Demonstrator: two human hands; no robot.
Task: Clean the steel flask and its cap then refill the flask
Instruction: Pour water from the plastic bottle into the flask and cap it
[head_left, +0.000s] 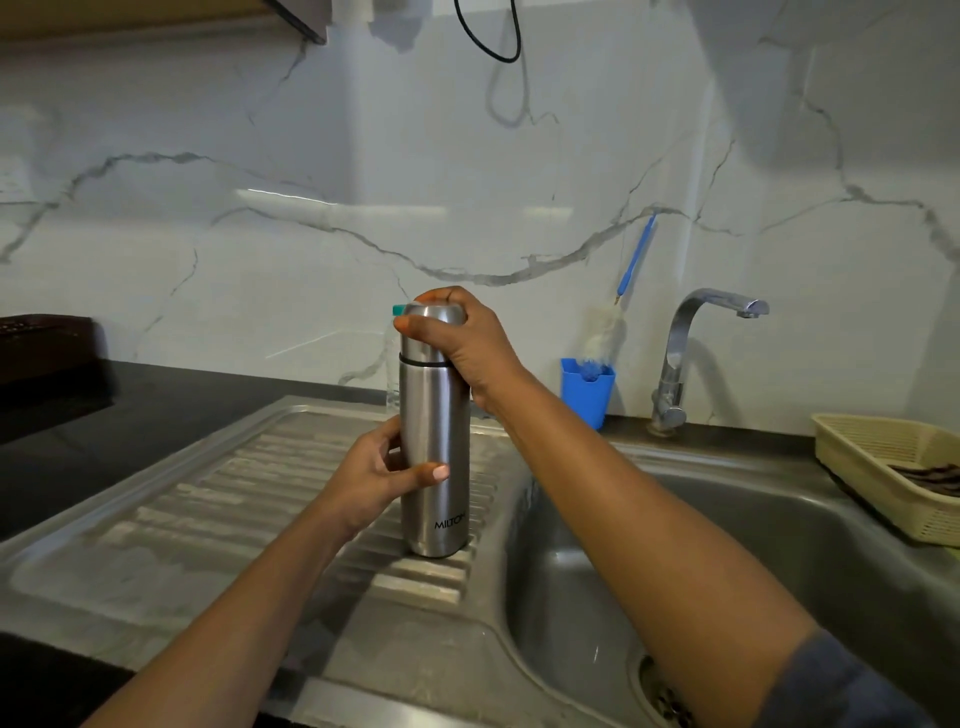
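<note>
A tall steel flask (435, 441) stands upright on the ribbed steel draining board (249, 499), just left of the sink basin. Its steel cap (432, 332) sits on top, above a dark ring. My left hand (382, 473) grips the flask's body around the middle, thumb across the front. My right hand (465, 343) comes from the right and grips the cap from above, fingers wrapped around it.
The sink basin (727, 545) with its drain lies to the right, under a steel tap (691, 353). A blue holder (589, 389) with a bottle brush (608, 332) stands by the wall. A beige basket (893, 467) sits far right. A clear bottle with a teal cap (397, 310) stands behind the flask.
</note>
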